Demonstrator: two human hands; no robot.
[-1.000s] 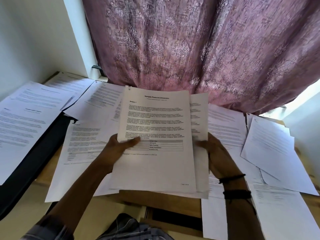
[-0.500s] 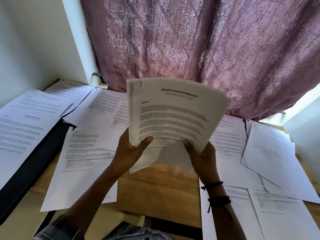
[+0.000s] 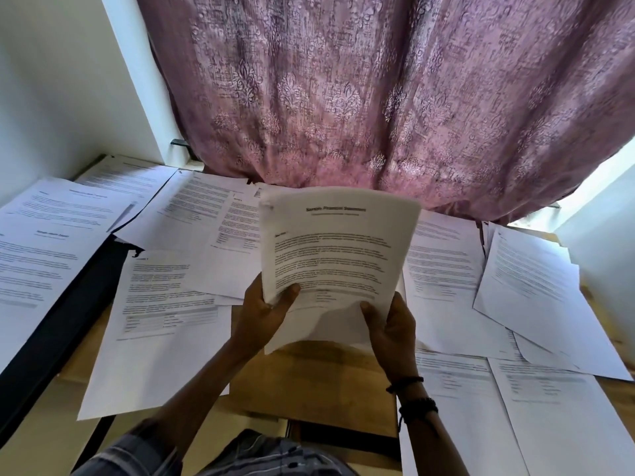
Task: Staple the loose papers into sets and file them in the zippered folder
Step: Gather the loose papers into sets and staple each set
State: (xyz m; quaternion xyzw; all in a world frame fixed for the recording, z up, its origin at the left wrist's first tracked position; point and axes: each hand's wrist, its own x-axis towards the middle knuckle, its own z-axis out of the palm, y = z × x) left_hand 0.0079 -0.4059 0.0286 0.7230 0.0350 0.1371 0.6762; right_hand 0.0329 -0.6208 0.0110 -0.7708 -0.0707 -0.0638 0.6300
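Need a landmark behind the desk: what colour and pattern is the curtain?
Dusty pink-mauve curtain with a pale damask floral motif, seen in the head view.

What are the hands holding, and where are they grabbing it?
Both hands hold one stack of papers upright above the table. The left hand pinches its lower left edge, and the right hand grips its lower right corner.

A heavy mauve curtain (image 3: 378, 97) with a damask pattern is hanging across the upper frame, its hem bunching at the back edge of a wooden desk (image 3: 309, 379). A white wall (image 3: 51, 80) is filling the upper left. Daylight is spilling in at the right edge, beneath the curtain's hem.
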